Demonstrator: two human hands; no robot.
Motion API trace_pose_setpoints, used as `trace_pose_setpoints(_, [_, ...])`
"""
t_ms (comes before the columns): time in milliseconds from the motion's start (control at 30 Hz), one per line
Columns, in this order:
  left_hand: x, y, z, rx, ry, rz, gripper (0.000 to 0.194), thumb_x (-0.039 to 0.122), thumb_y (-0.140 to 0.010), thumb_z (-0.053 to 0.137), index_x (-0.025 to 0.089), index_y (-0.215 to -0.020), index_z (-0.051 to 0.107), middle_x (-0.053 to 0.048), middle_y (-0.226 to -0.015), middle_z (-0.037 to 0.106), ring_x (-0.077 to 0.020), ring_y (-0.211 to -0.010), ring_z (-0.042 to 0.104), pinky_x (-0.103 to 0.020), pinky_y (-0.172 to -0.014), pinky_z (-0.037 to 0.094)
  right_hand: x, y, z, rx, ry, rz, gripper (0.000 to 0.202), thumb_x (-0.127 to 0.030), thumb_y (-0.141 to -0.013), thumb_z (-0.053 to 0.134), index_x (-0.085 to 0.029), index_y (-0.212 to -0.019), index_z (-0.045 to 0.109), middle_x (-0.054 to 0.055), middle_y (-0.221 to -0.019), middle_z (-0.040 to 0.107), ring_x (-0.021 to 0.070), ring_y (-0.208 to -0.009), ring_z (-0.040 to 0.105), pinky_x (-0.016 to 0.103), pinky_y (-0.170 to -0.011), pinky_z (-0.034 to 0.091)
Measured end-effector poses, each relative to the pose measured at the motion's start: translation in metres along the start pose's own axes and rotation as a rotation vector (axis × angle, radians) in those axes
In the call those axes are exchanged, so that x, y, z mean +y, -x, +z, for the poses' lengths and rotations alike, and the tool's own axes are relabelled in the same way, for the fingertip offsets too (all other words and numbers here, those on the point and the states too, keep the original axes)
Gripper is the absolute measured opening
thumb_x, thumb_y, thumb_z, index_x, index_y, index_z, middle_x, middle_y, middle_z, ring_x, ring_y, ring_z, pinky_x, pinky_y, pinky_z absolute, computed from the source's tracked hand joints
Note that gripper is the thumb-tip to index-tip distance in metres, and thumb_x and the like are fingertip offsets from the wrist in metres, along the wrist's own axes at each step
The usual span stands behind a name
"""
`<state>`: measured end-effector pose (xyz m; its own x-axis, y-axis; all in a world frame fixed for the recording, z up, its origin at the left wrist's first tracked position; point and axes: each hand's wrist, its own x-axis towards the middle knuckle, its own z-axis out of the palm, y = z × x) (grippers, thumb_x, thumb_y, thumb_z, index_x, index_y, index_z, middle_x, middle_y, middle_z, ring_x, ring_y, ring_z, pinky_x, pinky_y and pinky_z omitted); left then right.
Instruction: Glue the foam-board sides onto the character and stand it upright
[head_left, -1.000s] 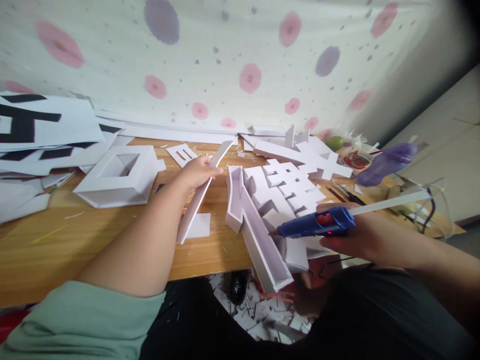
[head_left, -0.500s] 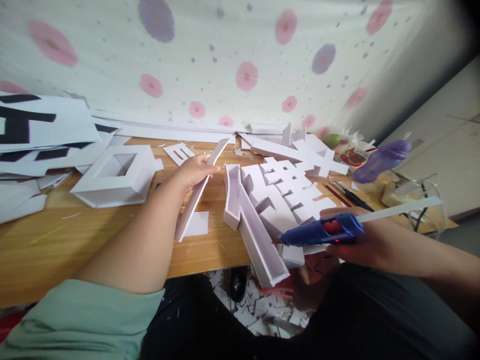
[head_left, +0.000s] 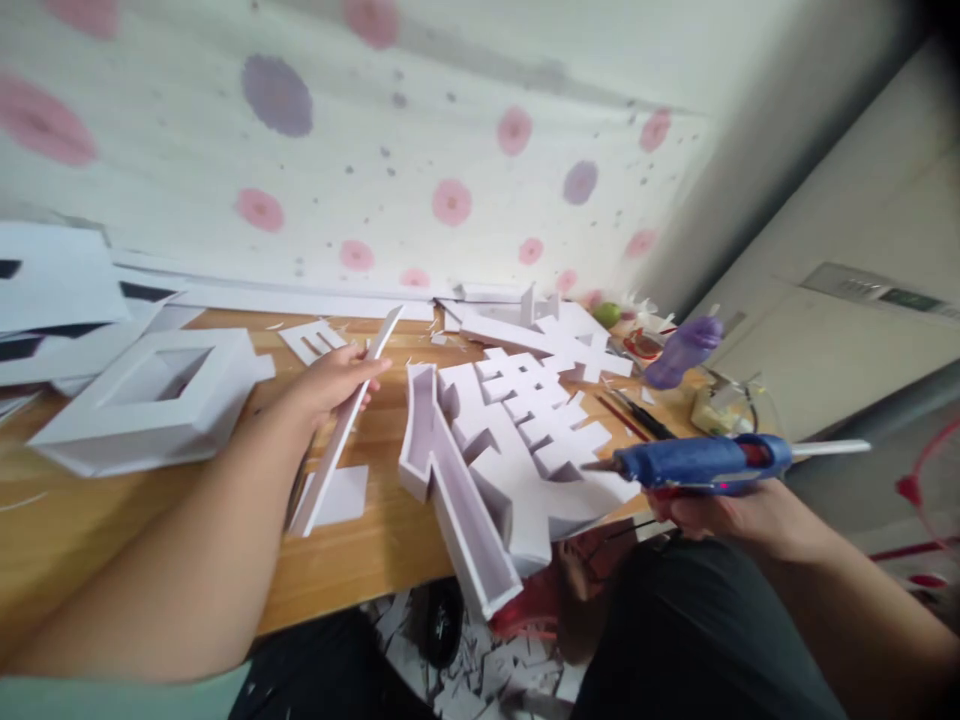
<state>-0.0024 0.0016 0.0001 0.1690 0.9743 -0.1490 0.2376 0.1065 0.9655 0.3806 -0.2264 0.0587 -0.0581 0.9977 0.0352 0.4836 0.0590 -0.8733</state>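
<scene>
My left hand (head_left: 341, 382) pinches a long white foam board strip (head_left: 341, 445) by its upper half, tilted on edge above the table. In my right hand (head_left: 735, 515) is a blue hot glue gun (head_left: 697, 462), its nozzle pointing left and a pale glue stick jutting from its back. Between the hands lies an open white trough-shaped piece (head_left: 469, 525), its near end overhanging the table edge. Right beside it rests a large white cut-out character shape (head_left: 517, 450) with raised walls. A small white square (head_left: 341, 495) lies under the strip.
A white box with a square opening (head_left: 150, 400) stands at left, near stacked sheets (head_left: 56, 275). More white pieces (head_left: 540, 335) lie at the back. A purple bottle-like object (head_left: 684, 352) and pens (head_left: 637, 415) are at right. Scraps (head_left: 480, 665) cover the floor.
My right hand has drawn the glue gun away from the trough-shaped piece, up and to the right. The camera view has turned right; my left hand still holds the strip.
</scene>
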Motion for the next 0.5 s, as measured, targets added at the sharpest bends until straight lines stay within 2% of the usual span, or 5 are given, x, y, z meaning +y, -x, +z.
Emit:
trace_pose_setpoints(133, [0.006,0.004,0.000,-0.004,0.042,0.022,0.036,0.050,-0.073,0.072,0.022,-0.089,0.057,0.005,-0.060,0.059,-0.0081,-0.044,0.048,-0.019,-0.045,0.041,0.034,-0.008,-0.037,0.311,-0.003,-0.065,0.030,-0.052,-0.077,0.055,-0.023,-0.082,0.058,-0.005,-0.049,0.046,0.0141,-0.041,0.048,0.037,-0.060,0.054])
trace_pose_setpoints(233, [0.009,0.005,-0.001,-0.008,0.046,0.046,0.035,0.055,-0.080,0.064,0.024,-0.095,0.060,0.008,-0.053,0.054,-0.0058,-0.040,0.041,-0.014,-0.038,0.032,0.058,-0.021,-0.069,0.466,0.109,-0.042,0.030,-0.050,-0.081,0.051,-0.021,-0.088,0.057,-0.006,-0.051,0.043,0.0132,-0.043,0.046,0.035,-0.060,0.052])
trace_pose_setpoints(367, [0.011,0.000,-0.003,-0.033,0.170,0.095,0.042,0.064,-0.081,0.058,0.027,-0.101,0.059,0.010,-0.052,0.052,-0.0044,-0.037,0.037,-0.013,-0.036,0.032,0.090,-0.033,-0.099,0.456,0.400,0.051,0.032,-0.045,-0.077,0.066,-0.017,-0.091,0.063,-0.002,-0.064,0.058,0.0161,-0.059,0.057,0.034,-0.064,0.050])
trace_pose_setpoints(433, [0.014,-0.002,-0.003,0.003,0.263,0.108,0.036,0.058,-0.081,0.062,0.026,-0.098,0.059,0.010,-0.050,0.052,-0.0045,-0.038,0.038,-0.013,-0.036,0.034,0.106,-0.039,-0.104,0.403,0.546,0.085,0.033,-0.043,-0.081,0.068,-0.016,-0.098,0.064,0.002,-0.081,0.064,0.0174,-0.073,0.061,0.036,-0.073,0.051])
trace_pose_setpoints(500, [0.020,-0.003,-0.002,0.020,0.314,0.031,0.027,0.048,-0.081,0.065,0.025,-0.093,0.059,0.010,-0.048,0.050,-0.0055,-0.039,0.039,-0.013,-0.036,0.035,0.119,-0.045,-0.104,0.338,0.654,0.100,0.032,-0.041,-0.087,0.064,-0.015,-0.106,0.063,0.004,-0.095,0.065,0.0179,-0.085,0.062,0.039,-0.080,0.051])
